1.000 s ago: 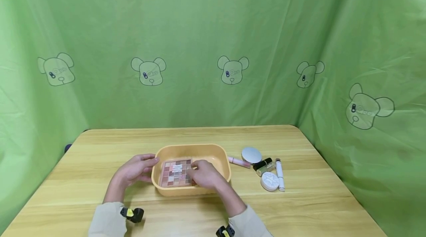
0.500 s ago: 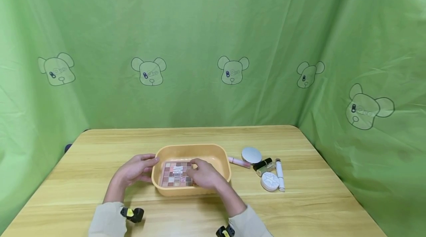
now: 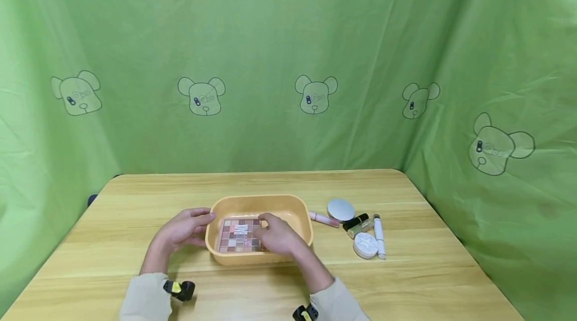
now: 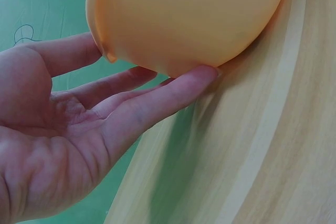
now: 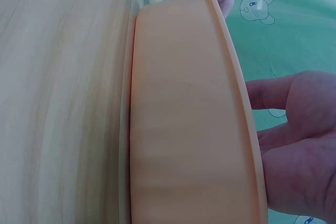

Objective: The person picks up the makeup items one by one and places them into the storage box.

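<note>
The head view shows a flat, square makeup palette with rows of pink and brown colours (image 3: 239, 236) in the left part of a light orange plastic tub with round corners (image 3: 306, 213). The right hand (image 3: 280, 237) reaches down into the tub, with its fingertips at the palette's right side. The right wrist camera sees mostly the tub's outside wall, which hides those fingertips, so I can't tell if they pinch the palette or only touch it. The left hand (image 3: 180, 230) is at the tub's left end. Its long, loose fingers touch the tub but don't wrap around it.

My guess is that this step is getting the palette to sit nicely in the tub. Next, the right hand would need to come up gently past the rim without bumping the palette, while the left hand keeps the tub from sliding.

To the right, on the pale wooden table (image 3: 135, 201), are a silver round case (image 3: 341, 210), a pink tube (image 3: 324, 220) just beside the tub, a black tube (image 3: 355, 222), a small yellowish bottle (image 3: 360, 229), a white round case with a star (image 3: 365, 246) and a thin white tube with a dark end (image 3: 379, 237).
</note>
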Available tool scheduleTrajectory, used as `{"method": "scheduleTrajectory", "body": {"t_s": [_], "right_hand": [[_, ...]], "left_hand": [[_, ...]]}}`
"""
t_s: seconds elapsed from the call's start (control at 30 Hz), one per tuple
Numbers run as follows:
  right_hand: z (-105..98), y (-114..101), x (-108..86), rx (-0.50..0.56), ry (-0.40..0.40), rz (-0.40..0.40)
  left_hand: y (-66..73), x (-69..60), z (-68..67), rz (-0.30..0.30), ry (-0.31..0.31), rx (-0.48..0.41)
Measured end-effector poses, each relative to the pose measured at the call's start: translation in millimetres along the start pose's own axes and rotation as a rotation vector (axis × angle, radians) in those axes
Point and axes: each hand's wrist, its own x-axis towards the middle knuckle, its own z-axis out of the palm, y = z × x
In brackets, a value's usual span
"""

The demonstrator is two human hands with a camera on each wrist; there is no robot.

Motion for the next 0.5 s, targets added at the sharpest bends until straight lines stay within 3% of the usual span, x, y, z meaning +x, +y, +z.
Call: {"method": "scheduleTrajectory", "body": {"t_s": [0.5], "right_hand": [[-2.9, 1.7, 0.3, 0.068, -0.021, -0.008]], "left_hand": [[-1.4, 0.5, -1.0, -0.003, -0.001, 0.011]]}}
